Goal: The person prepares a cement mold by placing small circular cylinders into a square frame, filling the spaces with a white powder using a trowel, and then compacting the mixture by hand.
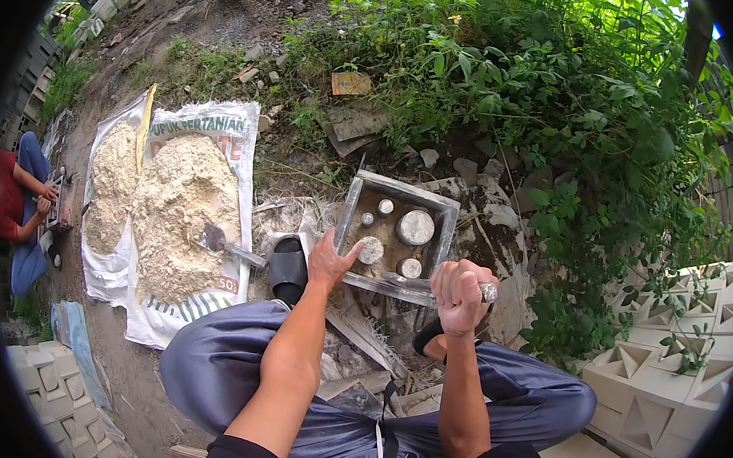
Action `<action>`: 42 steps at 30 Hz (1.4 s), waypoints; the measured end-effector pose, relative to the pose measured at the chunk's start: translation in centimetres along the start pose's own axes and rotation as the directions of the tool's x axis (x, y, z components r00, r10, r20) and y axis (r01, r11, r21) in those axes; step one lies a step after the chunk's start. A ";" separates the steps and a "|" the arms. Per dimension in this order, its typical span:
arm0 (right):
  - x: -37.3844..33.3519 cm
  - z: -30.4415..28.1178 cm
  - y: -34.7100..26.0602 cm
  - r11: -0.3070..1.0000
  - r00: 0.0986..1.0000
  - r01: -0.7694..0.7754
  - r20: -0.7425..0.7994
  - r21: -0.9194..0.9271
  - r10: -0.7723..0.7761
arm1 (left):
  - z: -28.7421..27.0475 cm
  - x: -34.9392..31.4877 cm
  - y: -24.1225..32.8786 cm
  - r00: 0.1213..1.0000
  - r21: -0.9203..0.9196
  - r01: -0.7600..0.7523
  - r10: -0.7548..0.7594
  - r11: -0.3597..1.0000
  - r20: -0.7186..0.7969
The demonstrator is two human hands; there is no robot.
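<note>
In front of me on the ground lies a square grey mould frame, its inside floored with sandy material. Several round, powder-coated pegs of different sizes stand in it, the widest a pale disc. My left hand is at the frame's left wall, thumb spread toward a smaller round peg; whether it touches is unclear. My right hand is wrapped around a grey, dusty rod-like tool at the frame's near right corner. The tool's narrower end reaches left over the near wall.
Left of me, a white sack lies spread under a heap of pale powder with a trowel in it. Leafy plants grow at the far right. Pale patterned blocks stand at right. A person sits far left.
</note>
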State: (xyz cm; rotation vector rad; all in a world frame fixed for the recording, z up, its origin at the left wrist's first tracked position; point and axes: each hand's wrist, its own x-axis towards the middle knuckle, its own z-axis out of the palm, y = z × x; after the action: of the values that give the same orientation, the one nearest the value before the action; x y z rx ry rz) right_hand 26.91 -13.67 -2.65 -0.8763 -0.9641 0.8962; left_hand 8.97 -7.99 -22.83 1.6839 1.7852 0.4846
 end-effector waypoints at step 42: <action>-5.6 -5.3 8.3 0.905 0.969 -0.243 -0.119 -0.348 0.215 | 0.8 0.8 -0.3 0.993 -0.043 0.032 -0.027 0.999 0.112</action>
State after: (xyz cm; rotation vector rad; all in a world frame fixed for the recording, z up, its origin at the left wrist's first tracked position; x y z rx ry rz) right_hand 28.26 -16.81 -13.46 -1.3528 -0.9873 0.8890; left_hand 9.27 -7.39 -23.76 1.6198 1.7044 0.4059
